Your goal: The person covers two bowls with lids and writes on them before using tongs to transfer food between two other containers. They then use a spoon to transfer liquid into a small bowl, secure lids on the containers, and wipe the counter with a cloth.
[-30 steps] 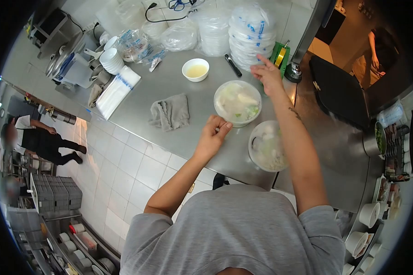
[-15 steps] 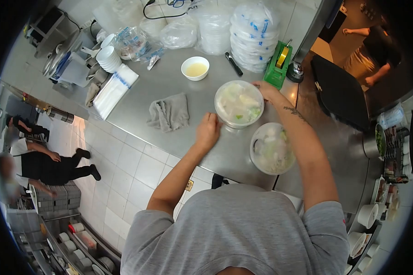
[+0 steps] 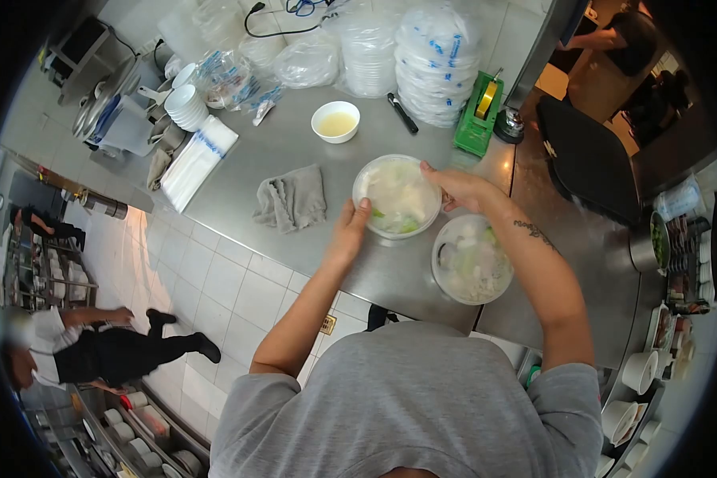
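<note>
A round clear plastic container [image 3: 397, 196] with a see-through lid sits between my hands, with pale and green food showing through it. My left hand [image 3: 350, 229] grips its left rim, thumb up on the lid's edge. On the opposite side my right hand [image 3: 462, 188] holds the rim, the thumb on the lid and the other fingers partly hidden. A second lidded container [image 3: 472, 260] of similar food stands nearer my body, below my right forearm. A folded grey cloth [image 3: 291, 198] lies left of my left hand.
Behind the containers are a white bowl [image 3: 335, 122] of yellowish liquid, a black marker [image 3: 402, 113], a green tape dispenser [image 3: 478, 115] and a bell [image 3: 509, 126]. Wrapped stacks [image 3: 436, 64] line the wall. A black lid-like slab [image 3: 585, 163] lies right. A co-worker [image 3: 111, 350] walks at left.
The held container has shifted left and slightly toward me, and its contents look rearranged. My right hand has followed it; my left thumb now rests on the lid. The co-worker at left has moved.
</note>
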Motion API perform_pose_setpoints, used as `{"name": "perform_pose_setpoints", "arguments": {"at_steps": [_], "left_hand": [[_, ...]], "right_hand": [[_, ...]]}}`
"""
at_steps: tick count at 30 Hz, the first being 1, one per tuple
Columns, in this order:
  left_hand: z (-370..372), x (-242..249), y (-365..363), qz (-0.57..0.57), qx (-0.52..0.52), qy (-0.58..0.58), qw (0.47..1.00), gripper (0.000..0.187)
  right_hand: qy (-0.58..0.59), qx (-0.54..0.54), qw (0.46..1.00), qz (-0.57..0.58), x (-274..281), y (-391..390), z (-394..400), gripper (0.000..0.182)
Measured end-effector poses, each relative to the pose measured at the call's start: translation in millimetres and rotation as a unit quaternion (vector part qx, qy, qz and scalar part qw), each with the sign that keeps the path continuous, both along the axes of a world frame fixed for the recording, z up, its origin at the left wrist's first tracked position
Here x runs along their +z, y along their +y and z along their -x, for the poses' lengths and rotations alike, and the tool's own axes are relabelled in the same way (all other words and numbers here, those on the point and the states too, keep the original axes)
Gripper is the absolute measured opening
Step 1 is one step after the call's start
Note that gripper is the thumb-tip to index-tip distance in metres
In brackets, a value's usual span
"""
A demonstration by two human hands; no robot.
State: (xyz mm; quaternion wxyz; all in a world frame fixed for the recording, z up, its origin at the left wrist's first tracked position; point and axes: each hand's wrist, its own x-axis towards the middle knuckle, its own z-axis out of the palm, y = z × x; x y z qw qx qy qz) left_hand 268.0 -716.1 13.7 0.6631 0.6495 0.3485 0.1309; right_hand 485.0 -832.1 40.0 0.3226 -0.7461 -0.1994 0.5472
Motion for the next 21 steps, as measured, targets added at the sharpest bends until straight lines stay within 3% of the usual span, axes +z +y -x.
{"name": "perform_pose_setpoints", "arguments": {"at_steps": [5, 6, 8, 9, 10, 13, 15, 19, 21], "left_hand": [[5, -6, 45, 0.007, -0.014, -0.007, 1.0, 0.076], [6, -4, 54, 0.019, -0.014, 0.006, 1.0, 0.067], [7, 1, 66, -0.072, -0.02, 0.029, 0.997, 0.057], [5, 4, 69, -0.117, -0.024, 0.04, 0.992, 0.053], [-2, 3, 68, -0.314, 0.031, -0.046, 0.948, 0.04], [-28, 33, 60, -0.221, 0.014, -0.11, 0.969, 0.034], [-62, 36, 50, -0.22, -0.016, -0.123, 0.967, 0.034], [-153, 43, 20, -0.176, -0.137, -0.097, 0.97, 0.039], [-208, 27, 9, -0.14, -0.128, -0.079, 0.979, 0.046]], "right_hand": [[0.009, 0.145, 0.989, -0.006, -4, -3, 11, 0.083], [0.001, 0.156, 0.988, -0.018, -4, -3, 12, 0.08], [-0.016, 0.177, 0.983, -0.044, -3, -3, 14, 0.076], [-0.05, 0.152, 0.985, -0.056, 1, -3, 13, 0.07], [-0.083, 0.128, 0.986, -0.068, 6, -3, 10, 0.064], [-0.109, -0.038, 0.984, -0.139, -3, -3, -14, 0.044], [-0.089, -0.152, 0.969, -0.175, -18, -5, -39, 0.034], [-0.032, -0.278, 0.925, -0.256, -24, -12, -61, 0.028], [0.001, -0.319, 0.899, -0.299, -25, -15, -68, 0.028]]}}
